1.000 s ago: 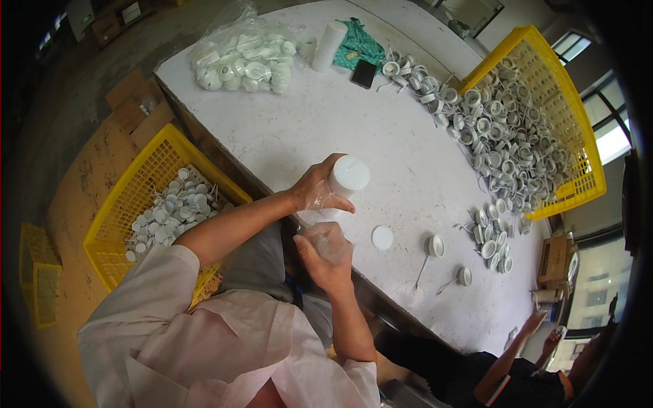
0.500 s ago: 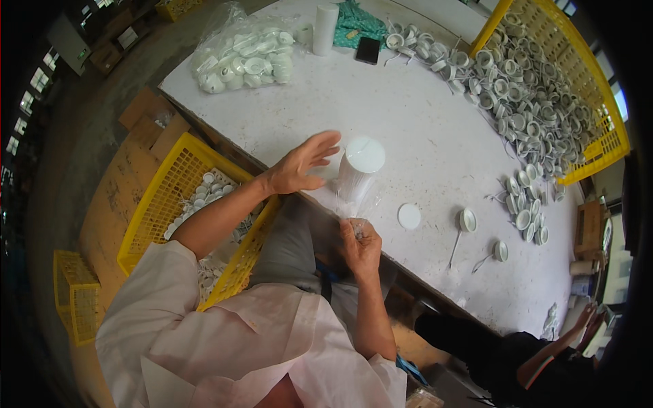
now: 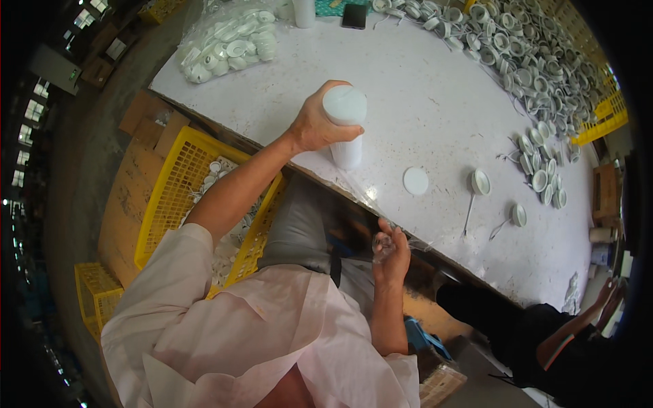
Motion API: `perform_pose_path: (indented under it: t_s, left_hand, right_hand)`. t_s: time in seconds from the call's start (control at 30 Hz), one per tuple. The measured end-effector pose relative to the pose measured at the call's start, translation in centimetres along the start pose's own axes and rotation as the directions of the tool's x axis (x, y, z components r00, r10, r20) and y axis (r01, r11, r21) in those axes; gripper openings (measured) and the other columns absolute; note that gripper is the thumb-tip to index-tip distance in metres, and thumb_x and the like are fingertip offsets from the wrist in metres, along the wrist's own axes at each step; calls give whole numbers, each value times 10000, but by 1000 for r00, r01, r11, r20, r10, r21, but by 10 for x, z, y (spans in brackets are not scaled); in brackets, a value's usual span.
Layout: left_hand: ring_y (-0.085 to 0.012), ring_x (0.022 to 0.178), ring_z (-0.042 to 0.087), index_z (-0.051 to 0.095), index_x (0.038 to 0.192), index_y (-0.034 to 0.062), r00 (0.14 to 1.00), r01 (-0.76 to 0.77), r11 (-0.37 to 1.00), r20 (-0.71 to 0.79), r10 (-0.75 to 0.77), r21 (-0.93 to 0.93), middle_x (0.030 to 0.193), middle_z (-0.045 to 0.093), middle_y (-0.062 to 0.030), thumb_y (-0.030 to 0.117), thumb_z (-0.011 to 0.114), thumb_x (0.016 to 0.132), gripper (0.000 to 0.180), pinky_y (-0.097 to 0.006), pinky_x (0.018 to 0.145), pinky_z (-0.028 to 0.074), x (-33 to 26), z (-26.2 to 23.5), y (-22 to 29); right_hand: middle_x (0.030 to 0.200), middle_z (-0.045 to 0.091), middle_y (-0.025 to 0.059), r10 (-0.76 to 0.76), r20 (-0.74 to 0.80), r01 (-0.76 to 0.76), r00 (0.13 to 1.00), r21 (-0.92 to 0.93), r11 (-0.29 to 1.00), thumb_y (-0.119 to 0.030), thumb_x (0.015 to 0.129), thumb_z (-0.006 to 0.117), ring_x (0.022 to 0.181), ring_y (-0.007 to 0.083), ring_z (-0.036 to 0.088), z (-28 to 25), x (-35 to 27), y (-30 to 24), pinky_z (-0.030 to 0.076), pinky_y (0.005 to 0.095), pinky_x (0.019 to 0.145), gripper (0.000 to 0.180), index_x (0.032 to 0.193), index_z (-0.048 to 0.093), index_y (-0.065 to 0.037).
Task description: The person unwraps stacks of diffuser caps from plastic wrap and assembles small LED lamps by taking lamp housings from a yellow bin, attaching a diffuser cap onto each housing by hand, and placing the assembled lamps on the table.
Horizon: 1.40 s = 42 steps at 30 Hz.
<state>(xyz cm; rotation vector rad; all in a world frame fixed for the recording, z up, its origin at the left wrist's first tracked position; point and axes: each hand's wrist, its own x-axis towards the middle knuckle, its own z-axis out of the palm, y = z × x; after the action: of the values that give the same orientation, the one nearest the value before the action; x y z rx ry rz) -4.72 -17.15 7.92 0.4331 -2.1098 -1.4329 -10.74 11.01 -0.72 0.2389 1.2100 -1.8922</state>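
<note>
Far left, on the floor: a small yellow crate (image 3: 95, 296), then a bigger yellow crate (image 3: 183, 197) beside the person's knee, white round parts lying in it. Above that, on the counter (image 3: 435, 102), a clear bag of white caps (image 3: 228, 47) near the far edge.

Left hand (image 3: 316, 126) raised over the near part of the counter, fingers wrapped round the top of a stack of white cups (image 3: 345, 126); the stack stands upright, its foot at or just above the counter surface (cannot tell which). A clear plastic sleeve (image 3: 360, 190) trails from the stack's foot down past the counter edge.

Right hand (image 3: 391, 255) below the counter edge, over the lap, fingers pinched on the lower end of that sleeve.

Right of the stack: one flat white disc (image 3: 415, 181) lying alone, then two white round fittings (image 3: 480, 181) with thin wires. Further right, a long scatter of the same fittings (image 3: 537, 163), running up toward a yellow crate rim (image 3: 609, 112). Lower right, another person's dark-clad leg (image 3: 544, 340).
</note>
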Motion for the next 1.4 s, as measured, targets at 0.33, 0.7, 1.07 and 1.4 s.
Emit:
perform_pose_path:
  t_s: [0.33, 0.7, 1.07, 1.4]
  left_hand:
    - [-208, 992, 601, 439, 1183, 1, 984, 72, 919, -120, -128, -388, 1089, 607, -136, 101, 734, 681, 590, -369, 902, 490, 17, -18, -6]
    - [-292, 1130, 564, 394, 1236, 55, 990, 65, 977, 134, -38, -203, 1220, 554, -216, 77, 685, 660, 646, -426, 987, 438, 16, -12, 3]
    - [-255, 1186, 524, 381, 1253, 74, 982, -59, 983, 168, 89, -173, 1290, 519, -188, 92, 747, 618, 733, -412, 1005, 424, 6, -4, 2]
    - [-205, 1109, 525, 439, 1275, 21, 989, -9, 997, -145, -2, -76, 1222, 545, -103, 195, 823, 641, 761, -356, 962, 423, -22, 23, -13]
  right_hand:
    - [841, 623, 139, -214, 113, 191, 970, 185, 964, -108, 864, 549, 617, 152, 534, -12, 12, 1, 455, 260, 535, 113, 835, 459, -47]
    - [755, 603, 85, -374, 647, 506, 664, -758, -413, -179, 696, 745, 706, 288, 567, -2, 21, -45, 484, 376, 629, 236, 878, 620, -96]
    - [1045, 640, 137, -640, 338, 688, 690, -580, 436, -110, 860, 617, 959, 213, 550, 30, 53, -79, 432, 333, 859, 100, 875, 546, -42]
    - [792, 571, 91, -565, 561, 218, 605, 566, 795, -181, 911, 569, 886, 198, 575, 129, 1, -156, 478, 416, 874, 158, 902, 433, -102]
